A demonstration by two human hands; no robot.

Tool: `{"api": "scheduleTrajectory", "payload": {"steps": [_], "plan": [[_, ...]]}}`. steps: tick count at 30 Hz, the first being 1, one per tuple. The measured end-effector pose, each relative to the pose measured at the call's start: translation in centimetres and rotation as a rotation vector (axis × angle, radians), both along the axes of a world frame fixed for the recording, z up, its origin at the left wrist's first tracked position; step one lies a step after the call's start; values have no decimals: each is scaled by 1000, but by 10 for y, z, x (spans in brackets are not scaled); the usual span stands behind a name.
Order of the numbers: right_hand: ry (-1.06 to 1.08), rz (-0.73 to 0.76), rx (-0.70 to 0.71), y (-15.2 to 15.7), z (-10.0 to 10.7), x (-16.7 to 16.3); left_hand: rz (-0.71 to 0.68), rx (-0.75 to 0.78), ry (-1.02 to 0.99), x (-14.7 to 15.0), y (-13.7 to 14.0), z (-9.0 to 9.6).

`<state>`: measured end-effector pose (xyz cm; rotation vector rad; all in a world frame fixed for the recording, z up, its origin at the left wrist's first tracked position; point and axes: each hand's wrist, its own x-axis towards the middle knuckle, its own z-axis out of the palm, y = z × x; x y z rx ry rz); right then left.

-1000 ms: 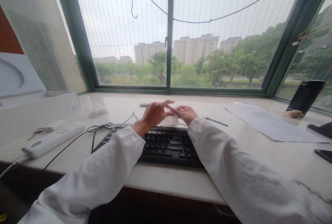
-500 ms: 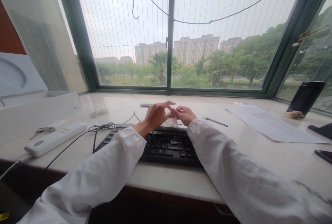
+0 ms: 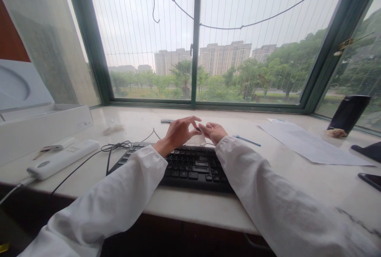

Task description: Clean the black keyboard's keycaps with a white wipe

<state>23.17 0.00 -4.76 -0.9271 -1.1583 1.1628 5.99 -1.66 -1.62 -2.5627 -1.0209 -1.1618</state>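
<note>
Both hands meet above the back edge of a black keyboard (image 3: pixel 190 175). My left hand (image 3: pixel 180 134) has its thumb and fingers curled in a pinch around a small dark piece (image 3: pixel 198 129), which looks like a keycap. Pressed close against it from the right, my right hand (image 3: pixel 214 132) has its fingers closed on a thin white tissue (image 3: pixel 203 141). The tissue hangs down below the fingertips toward the keys. Much of the dark piece is hidden by my fingers.
A blue pen (image 3: pixel 248 140) and printed paper (image 3: pixel 312 142) lie right; a black phone-like object (image 3: pixel 349 114) leans by the window. At left are a white power strip (image 3: pixel 64 159), a white box (image 3: pixel 68 118), a tangled cable (image 3: pixel 119 145) and crumpled clear plastic (image 3: pixel 113 127).
My left index finger has lifted slightly off the right fingers, and the small dark piece now shows between the fingertips. My right hand has shifted slightly to the right.
</note>
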Motion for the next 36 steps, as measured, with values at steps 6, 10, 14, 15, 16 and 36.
{"api": "scheduleTrajectory", "payload": {"steps": [6,10,14,15,16,36], "plan": [[37,108,-51,-4,5,-3,36,21,-31,-3,3,-1],[51,81,-30,-10,9,-4,17,19,-42,-3,4,0],[68,49,-19,-15,14,-2,-6,27,-47,-3,4,-1],[68,35,-23,-15,14,-2,-7,28,-48,-4,5,-1],[66,19,-27,-16,15,-2,-6,29,-51,-4,5,-1],[-1231,-574,289,-14,26,37,-379,-740,121,-22,3,22]]}}
